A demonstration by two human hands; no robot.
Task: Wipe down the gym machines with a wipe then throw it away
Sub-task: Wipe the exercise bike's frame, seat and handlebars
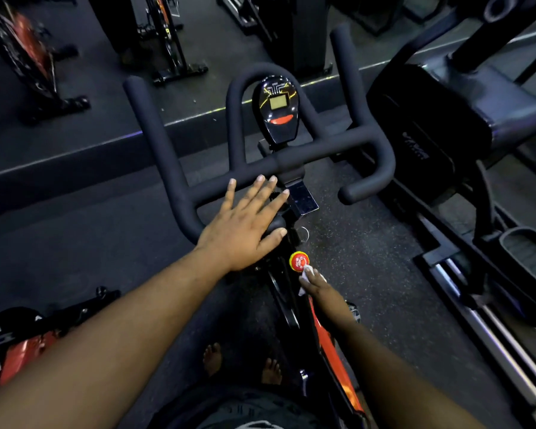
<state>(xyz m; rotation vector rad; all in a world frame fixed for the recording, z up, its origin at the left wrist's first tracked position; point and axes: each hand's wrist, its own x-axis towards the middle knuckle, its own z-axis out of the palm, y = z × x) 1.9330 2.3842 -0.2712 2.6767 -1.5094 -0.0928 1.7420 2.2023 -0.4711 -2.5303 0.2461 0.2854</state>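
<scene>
Dark speckled rubber floor (353,243) spreads below, stepping up to a raised platform (75,156) on the far left. Two bare feet (212,357) stand at the near edge, toes pointing toward the far side.

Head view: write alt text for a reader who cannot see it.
A person's right hand presses a white wipe against the red and yellow knob on an exercise bike's frame, while the left hand rests flat with fingers spread near the black handlebar. The bike's console sits ahead, with other gym machines around on a dark floor.
</scene>
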